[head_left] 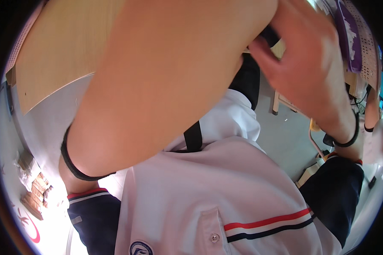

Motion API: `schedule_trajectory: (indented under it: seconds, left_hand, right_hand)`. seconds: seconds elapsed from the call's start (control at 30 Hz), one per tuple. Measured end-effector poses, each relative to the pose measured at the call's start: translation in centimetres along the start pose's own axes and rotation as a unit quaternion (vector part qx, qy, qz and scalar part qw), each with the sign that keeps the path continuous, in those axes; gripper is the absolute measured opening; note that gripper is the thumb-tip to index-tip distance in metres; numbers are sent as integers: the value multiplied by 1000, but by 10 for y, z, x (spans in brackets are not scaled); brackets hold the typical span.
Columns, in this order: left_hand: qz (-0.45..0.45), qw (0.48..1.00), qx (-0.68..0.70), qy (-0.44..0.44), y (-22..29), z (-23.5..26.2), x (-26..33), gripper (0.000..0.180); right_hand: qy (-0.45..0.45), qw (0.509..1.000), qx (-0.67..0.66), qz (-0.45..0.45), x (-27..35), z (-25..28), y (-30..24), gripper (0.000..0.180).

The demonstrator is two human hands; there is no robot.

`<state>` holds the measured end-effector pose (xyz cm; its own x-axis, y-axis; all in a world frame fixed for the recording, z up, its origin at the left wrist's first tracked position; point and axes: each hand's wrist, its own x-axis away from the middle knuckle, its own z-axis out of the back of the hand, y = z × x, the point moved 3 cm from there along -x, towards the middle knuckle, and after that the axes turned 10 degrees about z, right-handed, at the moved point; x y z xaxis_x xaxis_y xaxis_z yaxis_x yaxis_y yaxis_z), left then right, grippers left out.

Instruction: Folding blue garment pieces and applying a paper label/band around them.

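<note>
The fingers (264, 49) of the right hand (304, 63) are bent loosely, close up to the camera, and they lie against a small dark object (271, 35) at the top of the view; whether they grip it or only touch it cannot be told, since most of it is hidden behind the hand. A black band (349, 138) circles the right wrist, and below it sits a dark navy cuff (334, 193) with a red edge.

The left hand is out of sight past the top edge, so its fingers cannot be judged. Only the left forearm (157, 85) shows, very near the lens and filling the middle of the picture, with a black band (74, 165) round it.

Beneath both arms is a white jacket (187, 199) with red and navy stripes and a snap button. A pale wooden board (59, 46) stands at upper left over a white surface, a perforated panel (366, 46) with a purple thing hangs at upper right, and grey floor (281, 140) shows between.
</note>
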<state>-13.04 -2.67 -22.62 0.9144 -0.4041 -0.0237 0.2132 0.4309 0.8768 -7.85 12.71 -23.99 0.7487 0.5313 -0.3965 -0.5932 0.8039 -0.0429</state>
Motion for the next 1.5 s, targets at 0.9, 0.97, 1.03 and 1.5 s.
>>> schedule_trajectory:
  seconds: [0.9,0.97,1.03,1.5]
  left_hand:
    - [212,930,235,-187,-17,6,-11,66]
    - [215,923,258,-186,-22,7,-12,66]
    - [213,890,357,-187,-26,3,-14,59]
    - [180,844,476,-170,-65,23,-23,62]
  right_hand:
    - [197,661,-593,-415,-2,6,-6,58]
    - [185,673,-594,-399,3,11,4,58]
    - [245,805,-400,-363,26,30,41,58]
    - [-104,958,-9,-266,57,-6,39,74]
